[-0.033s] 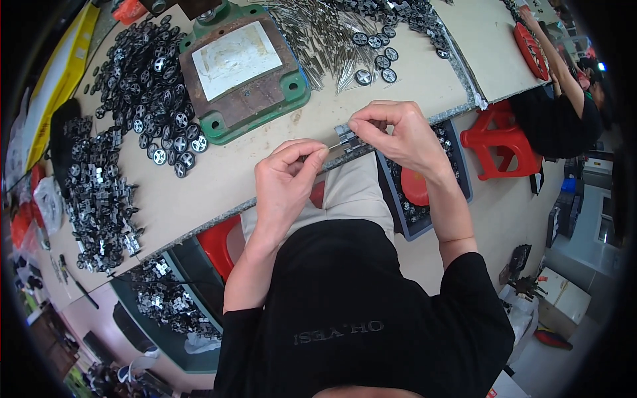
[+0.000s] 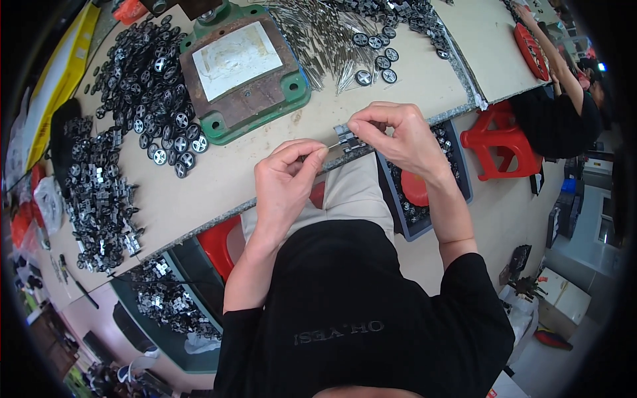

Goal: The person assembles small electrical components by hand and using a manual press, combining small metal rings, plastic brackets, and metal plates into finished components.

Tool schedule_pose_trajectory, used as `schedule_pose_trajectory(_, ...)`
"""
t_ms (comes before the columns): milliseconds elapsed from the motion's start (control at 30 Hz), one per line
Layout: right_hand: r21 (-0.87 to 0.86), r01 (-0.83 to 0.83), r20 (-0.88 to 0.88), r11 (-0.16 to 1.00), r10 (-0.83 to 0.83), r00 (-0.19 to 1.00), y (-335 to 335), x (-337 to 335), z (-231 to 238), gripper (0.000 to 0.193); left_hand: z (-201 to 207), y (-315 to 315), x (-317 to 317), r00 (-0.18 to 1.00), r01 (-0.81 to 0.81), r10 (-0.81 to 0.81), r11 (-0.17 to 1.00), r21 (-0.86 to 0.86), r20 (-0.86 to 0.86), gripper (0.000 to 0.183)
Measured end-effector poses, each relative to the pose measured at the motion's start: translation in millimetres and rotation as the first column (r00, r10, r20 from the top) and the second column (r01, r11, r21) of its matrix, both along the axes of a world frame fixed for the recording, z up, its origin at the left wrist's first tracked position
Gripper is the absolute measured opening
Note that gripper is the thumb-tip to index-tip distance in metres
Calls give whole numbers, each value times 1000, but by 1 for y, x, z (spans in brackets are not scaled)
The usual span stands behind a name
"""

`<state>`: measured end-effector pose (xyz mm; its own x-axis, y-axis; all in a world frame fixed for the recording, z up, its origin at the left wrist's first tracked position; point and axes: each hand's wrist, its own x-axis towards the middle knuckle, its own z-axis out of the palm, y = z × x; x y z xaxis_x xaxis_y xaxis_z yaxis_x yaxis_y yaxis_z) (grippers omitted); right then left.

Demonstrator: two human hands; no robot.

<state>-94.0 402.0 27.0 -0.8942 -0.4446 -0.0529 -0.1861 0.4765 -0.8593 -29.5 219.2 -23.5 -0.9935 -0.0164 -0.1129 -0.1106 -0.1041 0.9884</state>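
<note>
At the table's near edge, my left hand [image 2: 285, 182] pinches a thin metal rod [image 2: 334, 145] between thumb and fingertips. The rod points at a small black-and-silver block-like part [image 2: 346, 136], its tip touching or entering it; I cannot tell which. My right hand [image 2: 406, 138] grips that part between thumb and bent fingers, which cover its right end. Beyond my hands lies a heap of thin metal rods [image 2: 315, 50], with several small black wheels with silver spokes [image 2: 383, 62] beside it.
A green-based press [image 2: 292, 99] with a white plate stands ahead. Left of it are piled wheels [image 2: 159, 86] and black-and-silver parts [image 2: 99, 199]. A grey bin [image 2: 424, 229] sits below the table edge at right, near a red stool [image 2: 494, 142]. Another person's arm [image 2: 554, 56] reaches over the far right.
</note>
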Motion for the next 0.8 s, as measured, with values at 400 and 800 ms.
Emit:
schedule_pose_trajectory(400, -113, 15, -142, 993, -31, 989, -2, 14, -15, 22, -7, -5, -3, 996, 23, -46, 962, 272, 78, 22)
schedule_pose_trajectory(800, -381, 142, 54, 914, -132, 990, -4, 17, -33, 16, -2, -10, 1, 998, 9, -31, 943, 334, 59, 34)
